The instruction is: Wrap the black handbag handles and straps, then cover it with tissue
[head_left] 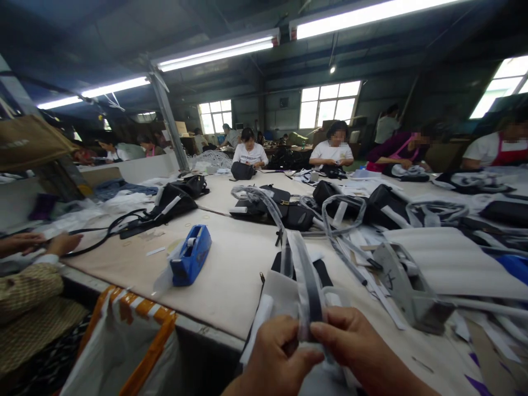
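Note:
A dark strap (312, 291) in a clear plastic sleeve rises from the near edge of the table, right in front of me. My left hand (274, 355) pinches its lower part from the left, thumb and fingers closed. From the other side my right hand (355, 338) grips the same strap, its thumb pressed on the plastic. Beneath the strap lies a black bag (322, 270), mostly hidden by a sheet of white packing foam (282, 289) and by my hands. A roll of white wrap (263, 314) lies along its left side.
A blue tape dispenser (192, 256) stands left of centre, a grey one (410, 286) to the right. Black bags (284, 212) with wrapped straps cover the far table. A bin (124, 330) stands below the edge. At left, a co-worker's hands (61, 242) hold a strap.

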